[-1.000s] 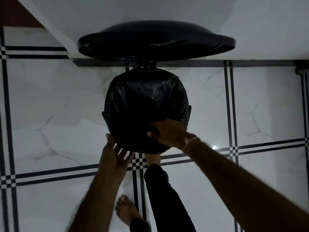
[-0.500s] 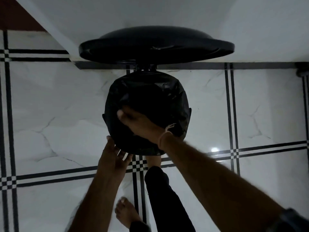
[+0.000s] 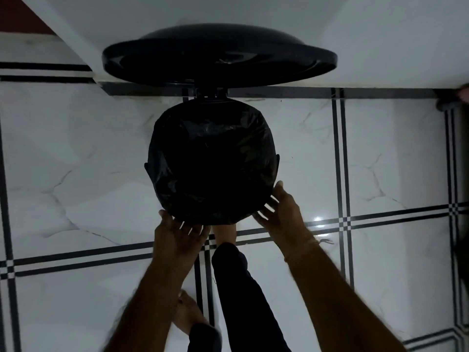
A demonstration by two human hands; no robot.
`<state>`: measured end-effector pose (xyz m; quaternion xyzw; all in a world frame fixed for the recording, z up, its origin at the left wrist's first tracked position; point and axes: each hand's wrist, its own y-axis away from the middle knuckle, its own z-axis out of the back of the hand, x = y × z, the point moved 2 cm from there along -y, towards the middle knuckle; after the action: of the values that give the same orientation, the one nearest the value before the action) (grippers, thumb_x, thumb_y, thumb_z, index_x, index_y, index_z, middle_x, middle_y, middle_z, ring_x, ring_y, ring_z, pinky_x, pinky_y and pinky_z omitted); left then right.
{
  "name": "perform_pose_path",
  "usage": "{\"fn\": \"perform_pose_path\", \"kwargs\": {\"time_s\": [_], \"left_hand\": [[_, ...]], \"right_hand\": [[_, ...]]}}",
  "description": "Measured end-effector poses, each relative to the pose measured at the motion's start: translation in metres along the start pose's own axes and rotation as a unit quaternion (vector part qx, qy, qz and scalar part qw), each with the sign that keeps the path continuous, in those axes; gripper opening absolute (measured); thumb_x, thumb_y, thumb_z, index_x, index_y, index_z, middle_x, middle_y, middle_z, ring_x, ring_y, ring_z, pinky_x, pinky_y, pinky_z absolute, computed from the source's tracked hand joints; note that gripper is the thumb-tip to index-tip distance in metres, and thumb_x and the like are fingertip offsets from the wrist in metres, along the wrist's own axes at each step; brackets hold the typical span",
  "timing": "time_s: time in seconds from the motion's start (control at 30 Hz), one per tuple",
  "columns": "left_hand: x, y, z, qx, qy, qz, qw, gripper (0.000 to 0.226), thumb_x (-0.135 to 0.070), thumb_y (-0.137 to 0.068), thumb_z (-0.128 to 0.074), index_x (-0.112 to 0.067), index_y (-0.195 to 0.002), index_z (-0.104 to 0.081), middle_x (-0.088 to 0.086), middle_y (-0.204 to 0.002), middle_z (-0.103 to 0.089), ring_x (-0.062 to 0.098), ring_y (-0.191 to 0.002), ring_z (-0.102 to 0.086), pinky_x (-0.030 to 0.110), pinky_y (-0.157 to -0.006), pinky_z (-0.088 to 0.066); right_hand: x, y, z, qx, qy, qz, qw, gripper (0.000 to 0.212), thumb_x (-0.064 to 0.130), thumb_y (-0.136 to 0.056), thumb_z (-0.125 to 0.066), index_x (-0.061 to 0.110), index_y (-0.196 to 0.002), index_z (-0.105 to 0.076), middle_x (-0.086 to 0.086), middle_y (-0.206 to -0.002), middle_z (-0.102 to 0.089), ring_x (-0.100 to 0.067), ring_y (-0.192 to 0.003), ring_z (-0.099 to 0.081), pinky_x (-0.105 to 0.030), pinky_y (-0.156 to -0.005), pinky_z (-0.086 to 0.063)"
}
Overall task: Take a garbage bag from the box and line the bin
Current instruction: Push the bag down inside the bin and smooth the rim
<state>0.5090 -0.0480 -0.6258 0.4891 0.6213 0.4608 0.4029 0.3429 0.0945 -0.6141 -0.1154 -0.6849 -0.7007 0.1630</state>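
Note:
A round black bin stands on the tiled floor with its lid [image 3: 219, 55] tipped up against the wall. A black garbage bag [image 3: 213, 158] covers the bin's mouth and folds down over its rim. My left hand [image 3: 177, 231] is at the near left rim, fingers spread under the bag's edge. At the near right rim my right hand [image 3: 281, 208] also has its fingers apart against the bag's edge. Neither hand grips anything that I can see. The box is not in view.
White marble floor tiles [image 3: 76, 174] with black stripe borders surround the bin. A white wall [image 3: 380, 34] rises behind the lid. My leg in dark trousers [image 3: 241, 295] and a bare foot [image 3: 187, 313] are just in front of the bin.
My right hand has come out from the bag's middle and moved to the near right rim. My left hand has stayed at the near left rim.

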Motion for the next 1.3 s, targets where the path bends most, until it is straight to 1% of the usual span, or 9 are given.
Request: {"fn": "perform_pose_path", "kwargs": {"time_s": [0.1,0.2,0.4,0.57,0.63,0.9,1.03,1.17,1.3], "left_hand": [[0.015,0.005,-0.005,-0.008,0.052,-0.016,0.998,0.047,-0.043,-0.103,-0.051,-0.014,-0.080,-0.080,0.006,-0.096,-0.077,0.025,-0.102,-0.066,0.044,-0.099,-0.051],[0.030,0.004,-0.013,-0.014,0.078,0.004,0.997,0.046,-0.052,-0.099,-0.052,-0.011,-0.112,-0.068,0.009,-0.117,-0.068,0.028,-0.105,-0.066,0.051,-0.103,-0.049],[0.052,0.011,-0.022,-0.031,0.106,0.021,0.994,0.076,-0.066,-0.094,-0.049,-0.007,-0.141,-0.055,0.016,-0.139,-0.060,0.036,-0.121,-0.059,0.055,-0.105,-0.044],[0.044,0.008,-0.024,-0.053,0.083,-0.018,0.995,0.053,-0.065,-0.092,-0.053,-0.017,-0.107,-0.070,0.006,-0.118,-0.070,0.026,-0.101,-0.065,0.048,-0.102,-0.047],[0.030,0.006,-0.020,-0.050,0.065,-0.047,0.996,0.047,-0.060,-0.096,-0.051,-0.019,-0.114,-0.069,0.006,-0.128,-0.069,0.026,-0.110,-0.066,0.048,-0.101,-0.049],[-0.033,-0.015,-0.014,-0.010,-0.031,-0.059,0.998,0.026,-0.024,-0.101,-0.060,-0.015,-0.123,-0.069,0.005,-0.112,-0.078,0.022,-0.101,-0.075,0.037,-0.080,-0.063],[-0.049,-0.020,-0.011,0.034,-0.065,-0.065,0.995,0.040,-0.044,-0.101,-0.052,-0.017,-0.126,-0.066,0.008,-0.123,-0.075,0.025,-0.114,-0.071,0.043,-0.092,-0.059],[-0.071,-0.028,-0.010,0.001,-0.126,-0.071,0.990,0.026,-0.033,-0.103,-0.052,-0.016,-0.114,-0.069,0.006,-0.114,-0.076,0.023,-0.118,-0.068,0.039,-0.087,-0.062],[-0.081,-0.017,-0.027,-0.077,-0.184,-0.142,0.970,0.028,-0.041,-0.101,-0.057,-0.016,-0.110,-0.065,0.003,-0.119,-0.070,0.020,-0.107,-0.068,0.038,-0.084,-0.059]], "right_hand": [[-0.017,0.005,-0.003,0.022,-0.130,-0.076,0.988,0.037,0.045,-0.103,-0.051,0.015,-0.110,-0.072,-0.009,-0.119,-0.070,-0.029,-0.105,-0.068,-0.041,-0.079,-0.061],[-0.030,0.013,-0.016,0.021,-0.196,-0.097,0.976,0.040,0.047,-0.102,-0.051,0.013,-0.110,-0.069,-0.012,-0.126,-0.067,-0.028,-0.101,-0.066,-0.039,-0.066,-0.060],[-0.052,0.018,-0.025,0.012,-0.197,-0.135,0.971,0.050,0.056,-0.095,-0.056,0.011,-0.114,-0.068,-0.012,-0.125,-0.062,-0.034,-0.130,-0.056,-0.055,-0.113,-0.040],[-0.040,0.022,-0.025,0.022,-0.231,-0.113,0.966,0.048,0.053,-0.104,-0.043,0.012,-0.106,-0.068,-0.010,-0.106,-0.066,-0.028,-0.098,-0.064,-0.044,-0.086,-0.054],[-0.026,0.017,-0.021,0.022,-0.221,-0.090,0.971,0.052,0.054,-0.104,-0.041,0.009,-0.107,-0.067,-0.010,-0.107,-0.067,-0.027,-0.098,-0.064,-0.042,-0.074,-0.053],[0.016,-0.016,-0.017,0.090,-0.135,-0.046,0.986,0.053,0.042,-0.105,-0.044,0.010,-0.147,-0.052,-0.018,-0.144,-0.059,-0.040,-0.134,-0.054,-0.054,-0.111,-0.043],[0.024,-0.015,-0.009,0.068,-0.099,-0.071,0.990,0.050,0.051,-0.104,-0.039,0.015,-0.125,-0.067,-0.012,-0.128,-0.069,-0.033,-0.120,-0.062,-0.046,-0.089,-0.052],[0.039,-0.019,-0.014,0.022,-0.009,-0.072,0.997,0.048,0.053,-0.100,-0.050,0.018,-0.130,-0.064,-0.009,-0.126,-0.070,-0.031,-0.114,-0.063,-0.045,-0.081,-0.054],[0.057,-0.022,-0.021,-0.084,0.071,0.125,0.986,0.010,0.015,-0.098,-0.056,0.008,-0.095,-0.062,-0.005,-0.081,-0.055,-0.016,-0.073,-0.053,-0.024,-0.059,-0.044]]}}
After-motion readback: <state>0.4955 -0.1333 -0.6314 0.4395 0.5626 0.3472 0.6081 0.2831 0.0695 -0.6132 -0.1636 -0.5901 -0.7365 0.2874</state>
